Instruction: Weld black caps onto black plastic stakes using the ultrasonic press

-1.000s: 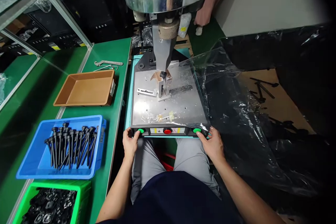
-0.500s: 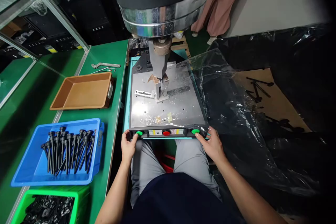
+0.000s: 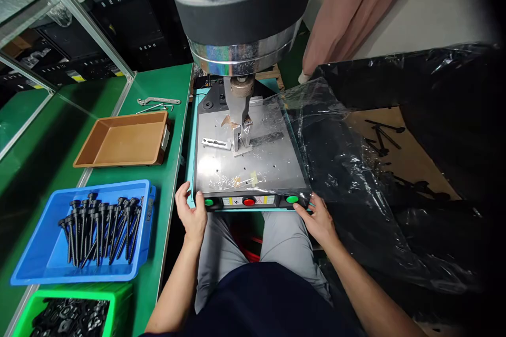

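My left hand [image 3: 192, 214] rests at the front left corner of the press base [image 3: 253, 168], fingers apart, thumb just beside the left green button [image 3: 209, 202]. Over at the front right corner lies my right hand [image 3: 318, 221], fingers stretched, its fingertips just below the right green button [image 3: 292, 199]. A red button [image 3: 249, 201] sits between them. The press horn [image 3: 240, 102] stands down on the small metal fixture [image 3: 239, 137], where a long black part [image 3: 269, 139] lies. Neither hand holds anything.
On the green bench to the left are a brown tray [image 3: 124, 139], a blue bin of several black screws [image 3: 85, 231] and a green bin of black parts [image 3: 69, 316]. Clear and black plastic sheeting [image 3: 356, 168] covers the right. A person in pink trousers [image 3: 348, 5] stands behind.
My thumbs were pressed on the green buttons; now both hands have slipped slightly off them. The view has tilted up, showing more of the press head and the person behind.
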The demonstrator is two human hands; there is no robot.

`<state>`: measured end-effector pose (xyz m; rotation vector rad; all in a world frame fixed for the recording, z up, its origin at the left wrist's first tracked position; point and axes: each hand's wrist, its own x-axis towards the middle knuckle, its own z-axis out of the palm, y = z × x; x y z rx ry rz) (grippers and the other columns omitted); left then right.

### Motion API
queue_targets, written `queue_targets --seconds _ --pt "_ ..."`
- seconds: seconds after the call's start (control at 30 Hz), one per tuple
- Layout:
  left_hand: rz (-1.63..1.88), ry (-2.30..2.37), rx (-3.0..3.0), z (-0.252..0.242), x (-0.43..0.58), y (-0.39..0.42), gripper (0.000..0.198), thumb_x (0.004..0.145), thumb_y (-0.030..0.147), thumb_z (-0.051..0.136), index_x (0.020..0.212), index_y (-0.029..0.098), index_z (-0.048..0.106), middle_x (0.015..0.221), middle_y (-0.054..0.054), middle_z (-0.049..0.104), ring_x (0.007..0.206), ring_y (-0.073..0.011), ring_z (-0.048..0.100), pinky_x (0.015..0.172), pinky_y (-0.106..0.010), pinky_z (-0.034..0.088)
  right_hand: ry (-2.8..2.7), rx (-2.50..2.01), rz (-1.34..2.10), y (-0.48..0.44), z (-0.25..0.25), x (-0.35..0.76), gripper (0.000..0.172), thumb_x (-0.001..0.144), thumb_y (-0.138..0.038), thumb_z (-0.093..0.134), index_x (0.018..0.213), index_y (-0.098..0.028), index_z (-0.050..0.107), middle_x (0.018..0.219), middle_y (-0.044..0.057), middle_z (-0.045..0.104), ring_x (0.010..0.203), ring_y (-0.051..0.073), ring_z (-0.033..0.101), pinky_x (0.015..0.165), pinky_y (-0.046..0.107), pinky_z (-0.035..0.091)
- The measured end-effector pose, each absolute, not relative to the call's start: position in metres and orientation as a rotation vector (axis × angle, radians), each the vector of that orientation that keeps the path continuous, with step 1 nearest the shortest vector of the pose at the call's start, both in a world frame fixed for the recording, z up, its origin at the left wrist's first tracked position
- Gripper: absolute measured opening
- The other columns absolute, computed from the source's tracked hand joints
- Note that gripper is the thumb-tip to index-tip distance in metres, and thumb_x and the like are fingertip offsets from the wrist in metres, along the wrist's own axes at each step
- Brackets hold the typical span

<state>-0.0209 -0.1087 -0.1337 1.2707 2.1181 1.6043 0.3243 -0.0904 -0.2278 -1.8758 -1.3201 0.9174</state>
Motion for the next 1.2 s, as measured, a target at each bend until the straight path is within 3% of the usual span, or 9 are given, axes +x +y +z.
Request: queue_targets --seconds 0.23,0.33,0.43,0.57,0.8,0.87,1.0,1.1,1.2 --pt "1.431 1.722 1.234 -0.113 0.009 -0.023 0.068 0.074 0.033 0.075 0.136 0.02 0.048 0.138 -0.014 0.052 0.131 -0.0281 0.045 0.11 -0.042 0.035 -1.341 -1.947 0.742 -0.105 -0.216 0.308 0.079 0.076 -0.059 0.056 0.14 -0.016 0.043 0.134 0.021 0.047 0.107 0.036 0.06 0.09 0.052 0.05" --pt "1.294 1.592 1.083 -0.116 0.005 -0.004 0.065 0.069 0.037 0.079 0.126 0.016 0.054 0.103 -0.011 0.068 0.098 -0.0233 0.065 0.092 -0.039 0.047 -1.382 -1.897 0.592 -0.118 -0.202 0.295 0.073 0.08 -0.054 0.056 0.141 -0.018 0.042 0.139 0.02 0.042 0.116 0.036 0.055 0.094 0.053 0.049" --pt "1.119 1.459 1.017 -0.112 -0.001 -0.009 0.049 0.066 0.043 0.08 0.102 0.015 0.064 0.072 -0.003 0.066 0.065 -0.0156 0.062 0.067 -0.031 0.048 -1.393 -1.755 0.599 -0.128 -0.189 0.282 0.06 0.084 -0.049 0.055 0.137 -0.02 0.046 0.136 0.018 0.047 0.115 0.033 0.056 0.093 0.05 0.051" --pt "1.003 1.331 0.945 -0.097 -0.001 -0.036 0.038 0.064 0.047 0.08 0.077 0.015 0.063 0.063 -0.003 0.066 0.055 -0.0123 0.058 0.053 -0.024 0.039 -1.355 -1.545 1.064 -0.132 -0.183 0.262 0.048 0.086 -0.047 0.054 0.126 -0.019 0.054 0.109 0.014 0.066 0.099 0.027 0.065 0.086 0.047 0.054" --pt "1.053 1.068 0.788 -0.068 0.015 -0.068 0.036 0.067 0.044 0.079 0.078 0.016 0.059 0.078 -0.005 0.073 0.062 -0.0136 0.066 0.051 -0.021 0.041 -1.53 -1.096 1.748 -0.121 -0.173 0.203 0.052 0.088 -0.039 0.055 0.137 -0.023 0.047 0.1 0.007 0.068 0.071 0.018 0.067 0.061 0.034 0.056" --pt "1.1 1.009 0.773 -0.058 0.021 -0.069 0.035 0.068 0.043 0.08 0.078 0.016 0.059 0.076 -0.004 0.073 0.062 -0.0142 0.067 0.052 -0.021 0.043 -1.654 -1.063 1.638 -0.106 -0.166 0.183 0.05 0.089 -0.034 0.052 0.138 -0.025 0.046 0.1 0.005 0.067 0.073 0.018 0.066 0.061 0.033 0.056" --pt "1.202 0.913 0.727 -0.033 0.035 -0.068 0.038 0.064 0.042 0.082 0.077 0.016 0.057 0.074 -0.004 0.072 0.065 -0.017 0.069 0.057 -0.025 0.047 -1.764 -1.137 0.931 -0.056 -0.144 0.155 0.033 0.087 -0.031 0.051 0.116 -0.022 0.063 0.107 0.01 0.065 0.1 0.027 0.062 0.087 0.045 0.052" --pt "1.278 0.84 0.712 -0.017 0.045 -0.067 0.04 0.062 0.042 0.083 0.076 0.017 0.055 0.081 -0.004 0.073 0.068 -0.0182 0.07 0.06 -0.026 0.049 -1.616 -1.215 0.645 -0.009 -0.121 0.146 0.053 0.084 -0.038 0.055 0.133 -0.017 0.05 0.13 0.017 0.049 0.118 0.03 0.052 0.1 0.048 0.044" --pt "1.326 0.804 0.735 -0.007 0.052 -0.064 0.035 0.065 0.038 0.082 0.077 0.017 0.056 0.088 -0.004 0.073 0.071 -0.0166 0.07 0.061 -0.025 0.049 -1.513 -1.215 0.371 0.039 -0.093 0.143 0.052 0.09 -0.038 0.046 0.135 -0.012 0.047 0.135 0.019 0.043 0.127 0.028 0.044 0.105 0.046 0.04"
